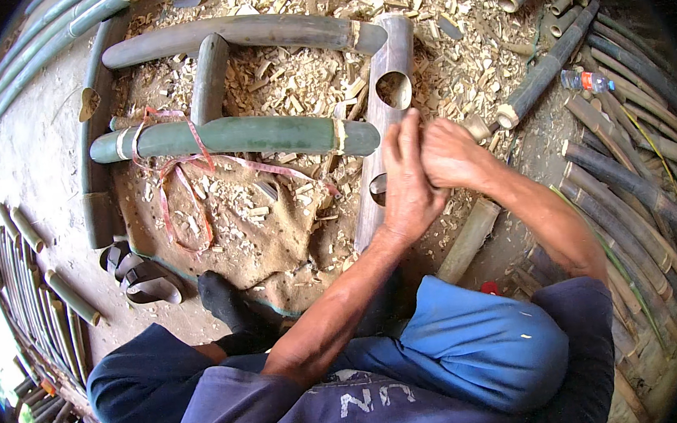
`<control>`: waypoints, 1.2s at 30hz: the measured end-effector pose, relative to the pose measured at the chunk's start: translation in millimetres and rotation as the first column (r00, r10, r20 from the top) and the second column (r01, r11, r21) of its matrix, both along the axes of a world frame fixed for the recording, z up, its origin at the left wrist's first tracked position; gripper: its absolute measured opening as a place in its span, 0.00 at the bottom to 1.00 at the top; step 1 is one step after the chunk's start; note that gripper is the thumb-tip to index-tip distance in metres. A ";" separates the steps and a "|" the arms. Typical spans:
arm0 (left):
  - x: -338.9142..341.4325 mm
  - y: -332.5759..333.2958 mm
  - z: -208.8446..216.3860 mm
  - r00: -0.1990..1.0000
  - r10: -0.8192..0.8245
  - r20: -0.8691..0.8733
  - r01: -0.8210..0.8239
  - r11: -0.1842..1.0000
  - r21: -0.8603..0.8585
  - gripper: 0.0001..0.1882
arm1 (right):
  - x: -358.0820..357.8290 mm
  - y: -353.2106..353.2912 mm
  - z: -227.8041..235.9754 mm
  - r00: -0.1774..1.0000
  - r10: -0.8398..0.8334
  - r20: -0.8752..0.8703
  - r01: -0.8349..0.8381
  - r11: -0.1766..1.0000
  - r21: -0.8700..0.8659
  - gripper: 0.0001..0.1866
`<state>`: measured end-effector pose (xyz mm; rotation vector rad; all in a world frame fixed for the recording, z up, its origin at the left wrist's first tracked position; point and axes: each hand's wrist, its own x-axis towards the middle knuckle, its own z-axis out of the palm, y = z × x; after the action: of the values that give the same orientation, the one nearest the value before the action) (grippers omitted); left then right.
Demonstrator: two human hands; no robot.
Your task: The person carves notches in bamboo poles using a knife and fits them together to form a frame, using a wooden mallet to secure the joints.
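Note:
A thick bamboo post [369, 225] with round holes cut through it lies in front of me. My left hand [411, 181] rests against its right side, fingers stretched out along it. Closed into a fist, my right hand [454, 153] presses beside the left one; whatever it grips is hidden. The ends of a brown bamboo rail [242, 31] and a green bamboo rail [227, 137] meet the post on its left. A short bamboo crosspiece [209, 82] joins the two rails. Their other ends meet a second bamboo post [97, 180]. Pink plastic ribbon [206, 152] loops around the green rail.
Wood chips [295, 86] and brown sacking [264, 234] cover the ground. Black sandals [144, 275] lie near my foot. A bamboo piece [470, 240] lies close to my right knee. Bamboo poles [625, 178] pile up at right, with a plastic bottle [585, 81] among them.

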<state>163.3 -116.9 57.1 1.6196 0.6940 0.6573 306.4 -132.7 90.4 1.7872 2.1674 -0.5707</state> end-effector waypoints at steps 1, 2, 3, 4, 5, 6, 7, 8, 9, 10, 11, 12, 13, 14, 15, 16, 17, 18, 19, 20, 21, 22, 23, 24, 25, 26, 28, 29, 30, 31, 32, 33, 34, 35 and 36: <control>4.3 -8.2 0.9 0.997 -0.064 -0.043 0.064 0.998 0.013 0.61 | 13.9 -20.1 -11.7 0.999 0.033 0.004 -0.033 0.994 -0.103 0.07; 8.5 -19.5 4.2 0.991 -0.121 -0.058 0.121 0.993 -0.008 0.62 | 21.3 -36.2 -10.4 0.997 -0.021 -0.072 0.010 0.990 -0.140 0.07; 10.5 -30.2 6.9 0.982 -0.173 -0.074 0.172 0.985 -0.026 0.63 | 24.5 -48.4 -8.4 0.987 -0.072 -0.146 0.046 0.984 -0.174 0.09; 9.9 -43.3 5.9 0.973 -0.206 -0.102 0.203 0.978 -0.041 0.62 | 31.2 -63.6 -14.2 0.967 -0.071 -0.246 0.024 0.982 -0.188 0.12; 8.0 -52.4 9.7 0.965 -0.223 -0.140 0.215 0.974 -0.071 0.61 | 27.3 -68.2 -10.9 0.936 -0.083 -0.343 0.012 0.979 -0.204 0.15; 5.4 -56.1 9.4 0.948 -0.266 -0.173 0.263 0.964 -0.041 0.61 | 22.0 -70.5 -9.5 0.913 -0.193 -0.360 0.093 0.956 -0.277 0.21; 2.4 -57.9 7.7 0.929 -0.307 -0.206 0.311 0.950 -0.011 0.61 | 19.7 -72.6 -3.8 0.907 -0.304 -0.292 0.138 0.869 -0.476 0.23; 0.6 -59.0 9.8 0.913 -0.351 -0.208 0.355 0.935 -0.017 0.61 | 21.2 -90.8 -10.8 0.877 -0.368 -0.310 0.211 0.873 -0.439 0.22; -0.7 -57.9 9.3 0.897 -0.385 -0.217 0.390 0.920 -0.017 0.62 | 20.5 -101.8 -19.3 0.845 -0.417 -0.336 0.275 0.876 -0.397 0.22; -2.2 -56.7 9.1 0.880 -0.418 -0.225 0.425 0.905 -0.017 0.63 | 20.0 -112.3 -25.9 0.855 -0.421 -0.302 0.287 0.871 -0.399 0.23; -4.3 -55.8 9.1 0.872 -0.439 -0.217 0.444 0.896 -0.027 0.63 | 15.1 -116.6 -26.3 0.865 -0.425 -0.267 0.300 0.864 -0.403 0.23; -6.7 -55.1 9.5 0.863 -0.460 -0.208 0.463 0.886 -0.037 0.64 | 10.3 -121.3 -26.8 0.863 -0.432 -0.263 0.312 0.864 -0.395 0.24; -9.0 -54.2 9.9 0.854 -0.481 -0.198 0.482 0.875 -0.046 0.64 | 4.2 -127.2 -26.7 0.859 -0.440 -0.260 0.323 0.862 -0.391 0.25; -12.0 -50.6 10.6 0.830 -0.514 -0.217 0.518 0.854 -0.040 0.65 | -2.3 -131.1 -29.3 0.846 -0.443 -0.296 0.326 0.869 -0.372 0.25; -15.5 -47.2 11.5 0.802 -0.552 -0.229 0.555 0.830 -0.059 0.65 | -11.2 -134.2 -31.5 0.808 -0.495 -0.319 0.364 0.846 -0.390 0.27; -18.5 -42.1 15.4 0.769 -0.593 -0.237 0.594 0.801 -0.077 0.65 | -20.3 -138.7 -32.6 0.764 -0.550 -0.338 0.407 0.817 -0.408 0.29; -21.4 -38.2 17.3 0.735 -0.632 -0.244 0.631 0.770 -0.096 0.65 | -28.8 -142.9 -33.2 0.717 -0.601 -0.355 0.448 0.786 -0.426 0.31; -25.6 -36.8 13.8 0.733 -0.633 -0.248 0.641 0.765 -0.058 0.65 | -40.4 -144.6 -31.2 0.607 -0.701 -0.374 0.521 0.707 -0.478 0.32; -29.8 -35.2 10.0 0.710 -0.662 -0.239 0.670 0.740 -0.060 0.65 | -52.4 -140.0 -33.9 0.588 -0.773 -0.240 0.593 0.613 -0.521 0.33; -32.1 -32.9 7.0 0.685 -0.692 -0.228 0.700 0.712 -0.060 0.65 | -64.5 -135.1 -35.1 0.554 -0.827 -0.098 0.663 0.509 -0.549 0.35; -32.4 -29.8 5.1 0.658 -0.723 -0.209 0.730 0.681 -0.056 0.65 | -86.5 -117.1 -38.2 0.566 -0.798 0.205 0.754 0.401 -0.521 0.36; -34.1 -22.9 7.0 0.604 -0.769 -0.209 0.762 0.635 -0.131 0.64 | -114.1 -94.2 -43.9 0.529 -0.701 0.478 0.831 0.313 -0.460 0.37; -36.3 -16.6 2.7 0.515 -0.824 -0.238 0.811 0.558 -0.177 0.63 | -141.2 -70.9 -50.2 0.449 -0.547 0.707 0.893 0.254 -0.371 0.38; -36.2 -10.6 0.1 0.418 -0.873 -0.252 0.854 0.472 -0.219 0.62 | -154.4 -77.0 -57.2 0.406 -0.603 0.686 0.910 0.203 -0.361 0.37; -35.9 -4.7 -2.3 0.316 -0.912 -0.263 0.886 0.383 -0.262 0.61 | -156.2 -89.6 -67.4 0.396 -0.714 0.577 0.897 0.169 -0.408 0.36; -33.6 2.8 2.4 0.270 -0.919 -0.288 0.922 0.333 -0.198 0.56 | -150.9 -118.2 -79.0 0.303 -0.893 0.333 0.851 0.096 -0.516 0.35; -25.8 17.9 19.8 0.007 -0.916 -0.402 0.964 0.113 -0.240 0.57 | -152.6 -152.3 -121.6 -0.108 -0.994 -0.028 0.702 -0.057 -0.710 0.33; -39.9 32.2 29.8 0.108 -0.887 -0.449 0.983 0.162 -0.083 0.59 | -160.5 -141.2 -122.5 -0.325 -0.937 -0.126 0.582 -0.093 -0.808 0.32; -54.6 39.0 41.0 0.342 -0.834 -0.433 0.915 0.401 -0.051 0.59 | -172.1 -144.1 -110.7 -0.447 -0.853 -0.269 0.510 0.004 -0.860 0.30; -67.4 37.1 50.4 0.543 -0.743 -0.391 0.805 0.593 -0.008 0.59 | -178.9 -129.6 -68.9 -0.582 -0.717 -0.384 0.466 0.092 -0.880 0.29; -86.0 38.3 65.9 0.730 -0.584 -0.355 0.629 0.778 0.014 0.59 | -181.8 -112.6 -35.9 -0.688 -0.565 -0.456 0.415 0.209 -0.885 0.27; -98.9 31.4 71.5 0.636 -0.548 -0.543 0.610 0.788 -0.080 0.59 | -179.4 -111.4 -26.8 -0.968 -0.250 -0.020 0.000 0.081 -0.997 0.25; -120.2 33.8 72.1 0.532 -0.630 -0.565 0.634 0.739 -0.228 0.60 | -184.0 -111.8 -22.1 -0.984 -0.172 -0.054 0.027 0.159 -0.987 0.21; -134.8 38.4 71.8 0.326 -0.771 -0.546 0.619 0.611 -0.493 0.51 | -186.5 -114.1 -17.3 -0.993 -0.090 -0.082 0.059 0.233 -0.971 0.18; -155.4 36.9 63.1 0.270 -0.794 -0.545 0.550 0.591 -0.590 0.41 | -180.7 -112.5 -7.9 -0.978 -0.186 -0.096 0.049 0.242 -0.969 0.18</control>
<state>7.9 -80.0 120.2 1.6735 0.5358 -0.8748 125.7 -245.2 82.5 -0.8096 0.4718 1.3962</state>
